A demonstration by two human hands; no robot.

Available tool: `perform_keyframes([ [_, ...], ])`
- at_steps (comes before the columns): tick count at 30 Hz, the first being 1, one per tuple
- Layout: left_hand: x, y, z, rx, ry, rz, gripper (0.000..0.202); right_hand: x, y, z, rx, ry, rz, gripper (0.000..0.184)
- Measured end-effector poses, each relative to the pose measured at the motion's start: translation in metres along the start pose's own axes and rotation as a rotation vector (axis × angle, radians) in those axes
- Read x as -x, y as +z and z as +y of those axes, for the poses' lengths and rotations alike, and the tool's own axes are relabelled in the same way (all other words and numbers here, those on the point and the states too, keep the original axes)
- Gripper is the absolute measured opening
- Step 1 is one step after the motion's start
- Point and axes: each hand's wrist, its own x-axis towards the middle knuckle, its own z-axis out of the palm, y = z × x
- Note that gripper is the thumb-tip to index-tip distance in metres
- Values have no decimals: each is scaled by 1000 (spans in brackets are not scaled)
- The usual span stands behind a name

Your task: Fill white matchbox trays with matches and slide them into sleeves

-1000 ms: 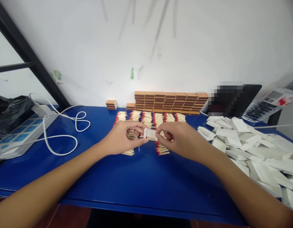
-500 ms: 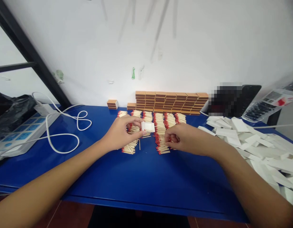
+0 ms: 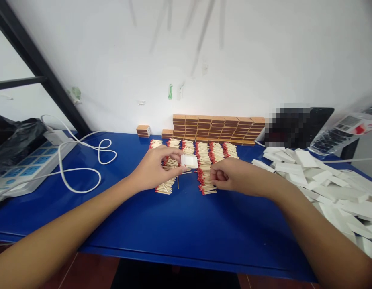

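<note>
Between the thumb and fingers of my left hand [image 3: 157, 166] is a small white matchbox tray [image 3: 190, 161], its open side facing up. My right hand [image 3: 229, 174] is closed just right of a row of red-tipped matches [image 3: 205, 160]; what its curled fingers hold, if anything, is hidden. More match rows lie side by side on the blue table [image 3: 180, 224]. One row [image 3: 164, 188] runs out beneath my left hand, with a loose match [image 3: 178, 183] next to it.
Brown matchboxes [image 3: 216, 128] are stacked along the wall, with a small separate stack [image 3: 143, 131] to their left. White trays [image 3: 318, 180] are heaped at right, near a plastic bottle [image 3: 336, 134]. A power strip [image 3: 29, 170] and white cable [image 3: 98, 176] lie at left.
Both hands hold nearly the same places and grips. The white tray is still in my left hand. The whole view has shifted very slightly.
</note>
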Motion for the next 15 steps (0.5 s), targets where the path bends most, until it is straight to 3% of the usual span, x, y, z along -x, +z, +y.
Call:
perform_keyframes([
  [6,0,-1,1,0,-11,-13,32,1,2,3,-46,-32,-18,7],
  [10,0,-1,2,-11,-2,-17,29,3,-4,-1,-88,-8,28,3],
  [15,1,0,7,30,-14,-58,33,4,-10,-9,-163,-102,151,2],
])
